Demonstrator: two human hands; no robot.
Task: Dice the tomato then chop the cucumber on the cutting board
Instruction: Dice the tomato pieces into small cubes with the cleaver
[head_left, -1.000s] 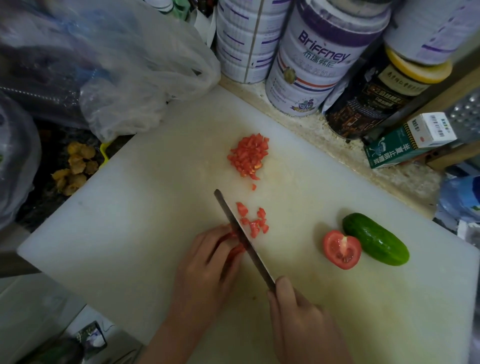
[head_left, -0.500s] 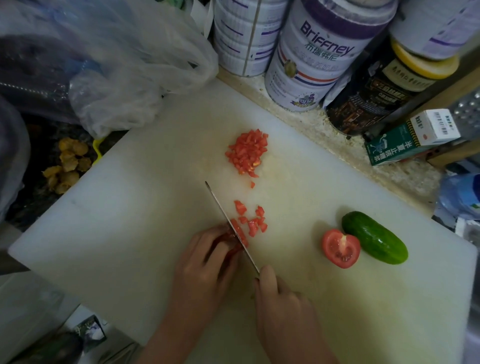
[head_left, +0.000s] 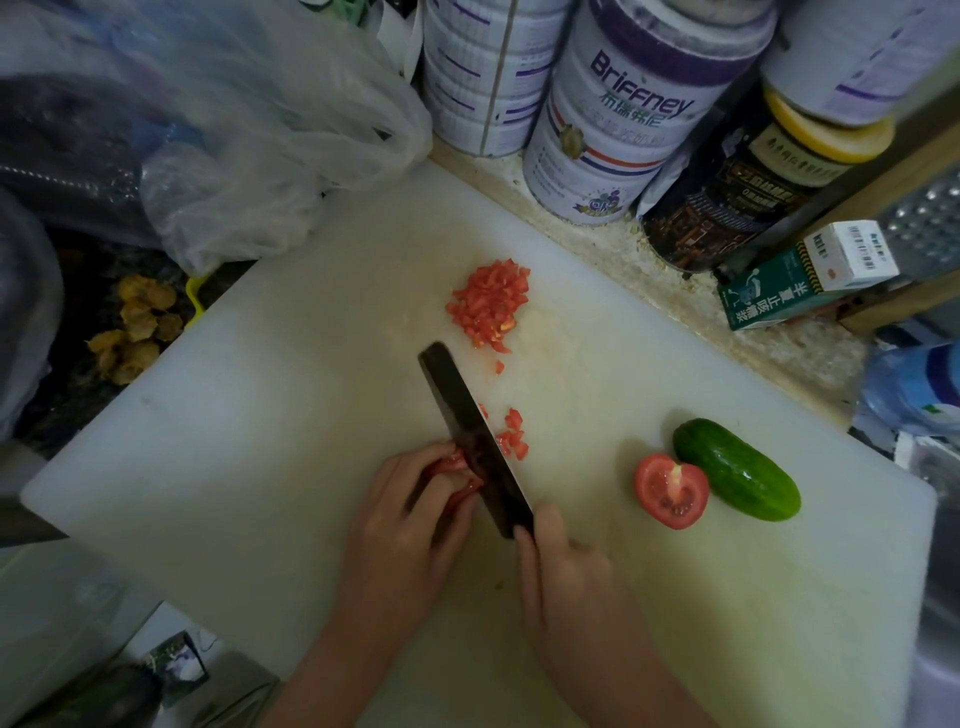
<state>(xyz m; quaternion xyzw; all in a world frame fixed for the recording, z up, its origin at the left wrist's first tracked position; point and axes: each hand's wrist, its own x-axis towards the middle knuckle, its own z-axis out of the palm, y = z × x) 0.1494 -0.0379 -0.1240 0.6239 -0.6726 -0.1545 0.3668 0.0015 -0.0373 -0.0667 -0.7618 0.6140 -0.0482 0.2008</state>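
Pinning tomato strips (head_left: 453, 463), the left hand (head_left: 405, 530) curls its grip narrowly; the right hand (head_left: 566, 577) clasps the knife (head_left: 470, 436).

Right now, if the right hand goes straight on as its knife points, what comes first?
Probably the plastic bag past the far edge of the cutting board: the knife in the right hand aims over bare board, left of the diced tomato pile.

One wide-angle camera, worn on the head, looked forward and steeply down, close over the cutting board (head_left: 234, 467). The left hand (head_left: 405, 519) and right hand (head_left: 566, 577) showed at 6 o'clock; tins (head_left: 623, 130) crowded the 12 o'clock edge.
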